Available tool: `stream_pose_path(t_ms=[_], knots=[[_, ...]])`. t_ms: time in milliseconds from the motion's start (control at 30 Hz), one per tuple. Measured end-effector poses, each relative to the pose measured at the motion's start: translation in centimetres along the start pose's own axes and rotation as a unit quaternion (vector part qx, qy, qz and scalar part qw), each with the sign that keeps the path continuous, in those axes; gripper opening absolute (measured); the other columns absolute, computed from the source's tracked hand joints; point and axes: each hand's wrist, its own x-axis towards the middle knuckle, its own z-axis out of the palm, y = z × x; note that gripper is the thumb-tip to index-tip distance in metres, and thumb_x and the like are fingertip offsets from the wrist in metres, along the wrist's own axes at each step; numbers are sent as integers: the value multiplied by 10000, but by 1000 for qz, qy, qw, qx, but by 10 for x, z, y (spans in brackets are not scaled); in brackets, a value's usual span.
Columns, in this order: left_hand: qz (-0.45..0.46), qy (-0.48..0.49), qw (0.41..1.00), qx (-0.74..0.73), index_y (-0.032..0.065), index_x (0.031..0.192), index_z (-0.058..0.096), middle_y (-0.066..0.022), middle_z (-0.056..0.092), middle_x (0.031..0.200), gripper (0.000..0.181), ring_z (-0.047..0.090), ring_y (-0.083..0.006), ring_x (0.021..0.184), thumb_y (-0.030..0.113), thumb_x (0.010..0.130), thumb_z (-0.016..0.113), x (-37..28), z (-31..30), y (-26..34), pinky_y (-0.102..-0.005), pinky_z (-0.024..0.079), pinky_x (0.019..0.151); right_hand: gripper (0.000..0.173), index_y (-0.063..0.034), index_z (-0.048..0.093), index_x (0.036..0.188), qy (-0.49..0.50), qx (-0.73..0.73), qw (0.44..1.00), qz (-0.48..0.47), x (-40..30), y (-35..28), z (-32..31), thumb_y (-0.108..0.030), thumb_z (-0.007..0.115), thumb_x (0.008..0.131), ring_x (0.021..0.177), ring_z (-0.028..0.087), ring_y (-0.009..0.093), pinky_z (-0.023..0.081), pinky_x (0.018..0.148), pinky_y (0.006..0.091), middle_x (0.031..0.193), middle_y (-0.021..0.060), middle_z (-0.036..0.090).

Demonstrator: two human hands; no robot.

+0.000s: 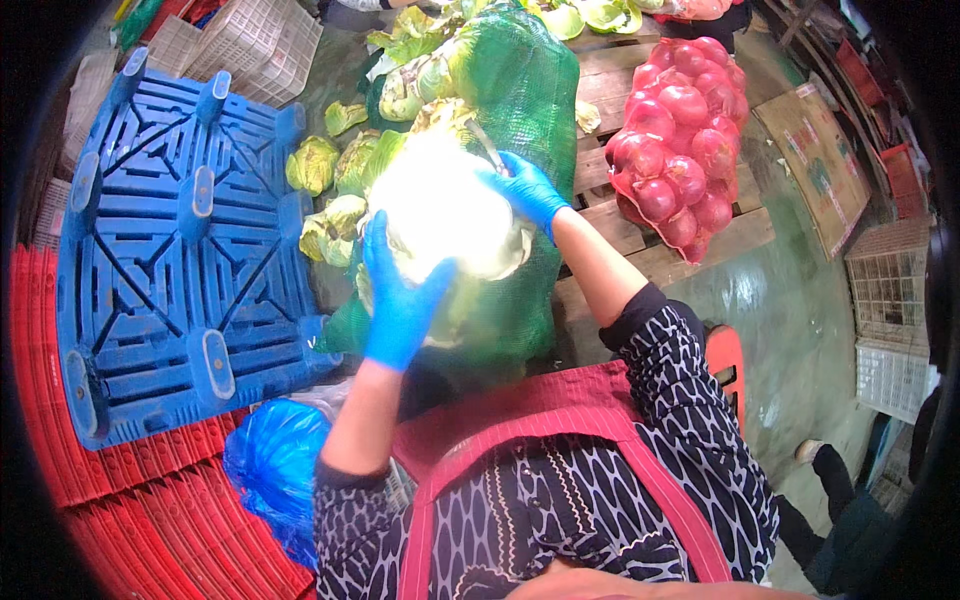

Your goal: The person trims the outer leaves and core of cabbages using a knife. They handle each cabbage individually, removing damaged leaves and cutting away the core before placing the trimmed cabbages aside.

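Observation:
My left hand point(401, 300), in a blue glove, is spread against the lower left side of a large cabbage point(450, 217), which is so overexposed that its surface shows no detail. My right hand point(525, 191), also gloved in blue, is closed around a knife point(489, 148) at the cabbage's upper right. Only part of the knife shows, its blade pointing up and left. Beneath and behind the cabbage lies a green mesh sack point(529, 97). Several cabbages with wilted outer leaves, one of them a loose cabbage point(311, 166), lie left of the sack.
A blue plastic pallet point(142, 262) stands at left beside stacked red crates point(180, 517) and a blue plastic bag point(277, 457). White crates point(251, 49) are behind. At right, a red net bag of onions point(679, 142) rests on a wooden pallet point(735, 234), near flattened cardboard point(814, 165). Other people are partly visible.

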Motion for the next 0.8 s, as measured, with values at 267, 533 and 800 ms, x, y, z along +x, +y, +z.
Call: stream_pose_path(t_ms=[267, 533, 800], knots=[[-18, -9, 985, -174, 39, 1444, 382, -147, 406, 1460, 841, 389, -274, 1355, 140, 748, 844, 69, 6, -36, -393, 313, 1154, 658, -22, 469, 1337, 181, 4, 977, -115, -99, 14, 50, -267, 780, 811, 1081, 577, 298, 479, 928, 410, 1167, 179, 546], [-102, -96, 960, -243, 82, 1419, 464, -113, 481, 1417, 689, 474, -223, 1284, 45, 808, 781, 97, -7, -68, -339, 410, 1078, 312, -131, 516, 1258, 62, -69, 988, -121, -140, -20, -12, -259, 570, 978, 749, 639, 270, 534, 708, 404, 861, 125, 622], [-62, -89, 972, -207, 63, 1422, 463, -127, 472, 1429, 702, 454, -227, 1300, 53, 801, 790, 105, 1, -77, -349, 389, 1098, 154, -118, 560, 1023, -32, -389, 892, -227, -61, -61, -29, -224, 567, 911, 754, 675, 390, 536, 634, 499, 874, 175, 685]])
